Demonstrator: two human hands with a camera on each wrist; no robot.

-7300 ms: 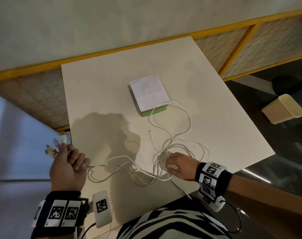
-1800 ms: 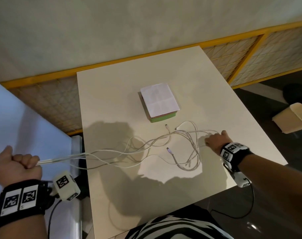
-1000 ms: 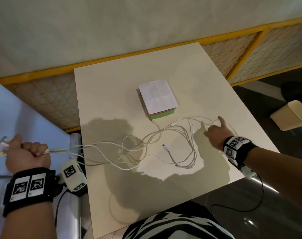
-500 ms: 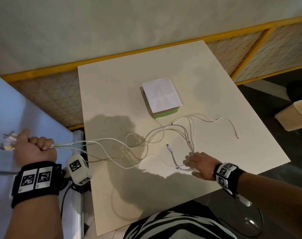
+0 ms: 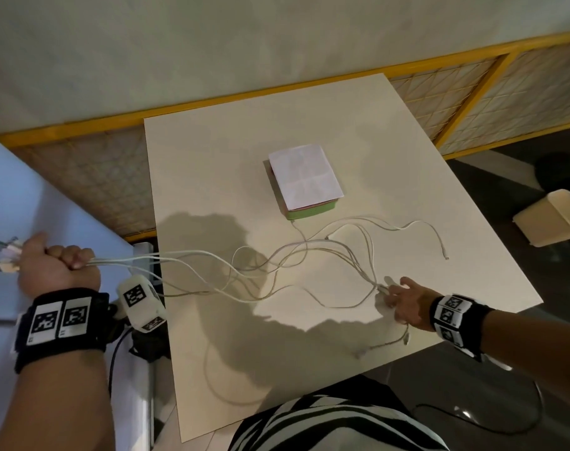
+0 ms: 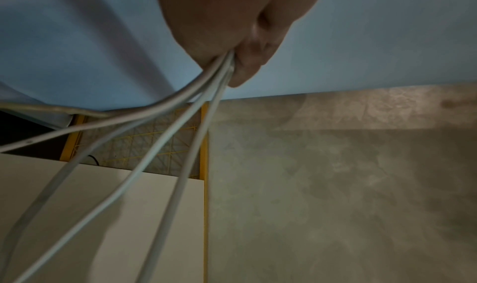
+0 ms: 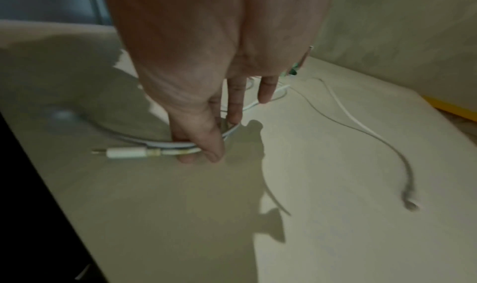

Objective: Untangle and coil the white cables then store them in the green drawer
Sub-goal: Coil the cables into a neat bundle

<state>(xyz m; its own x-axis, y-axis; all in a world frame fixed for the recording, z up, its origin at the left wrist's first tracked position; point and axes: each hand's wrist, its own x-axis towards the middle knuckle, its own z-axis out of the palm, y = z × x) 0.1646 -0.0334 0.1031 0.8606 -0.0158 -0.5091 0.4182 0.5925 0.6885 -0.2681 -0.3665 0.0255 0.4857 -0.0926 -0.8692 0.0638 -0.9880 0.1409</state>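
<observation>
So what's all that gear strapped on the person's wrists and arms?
Each wrist wears a wide black band with white squares printed in black-and-white block patterns: the left band shows two side by side, the right band several. A small white box with the same patterns sits beside the left band, a thin black cable trailing from it. Both forearms are bare; the top is black-and-white striped.
</observation>
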